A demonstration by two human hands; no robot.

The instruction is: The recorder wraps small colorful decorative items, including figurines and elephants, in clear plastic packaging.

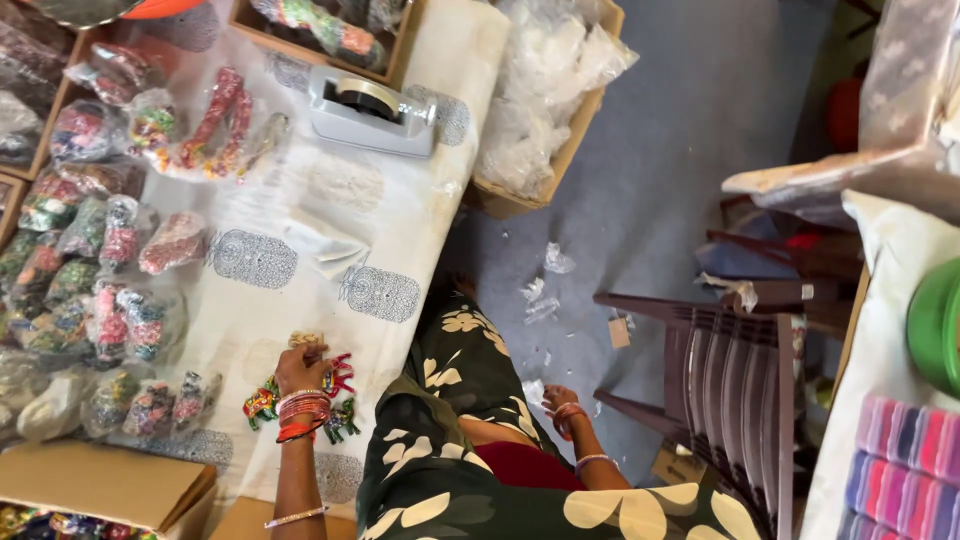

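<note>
We see the left hand (300, 370) resting on the white tablecloth (400, 215), fingers curled down onto small painted animal figurines (338, 400) that lie just right of and under it. The right hand (560, 405) hangs off the table's right edge; we cannot tell its grip or the figurines' facing.

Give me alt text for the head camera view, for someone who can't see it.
Seen from above, a person's left hand rests on small painted animal figurines on a white printed tablecloth, while the right hand hangs over the blue floor. Clear bagged colourful trinkets line the table, with a grey tape dispenser and a dark slatted chair nearby.
</note>
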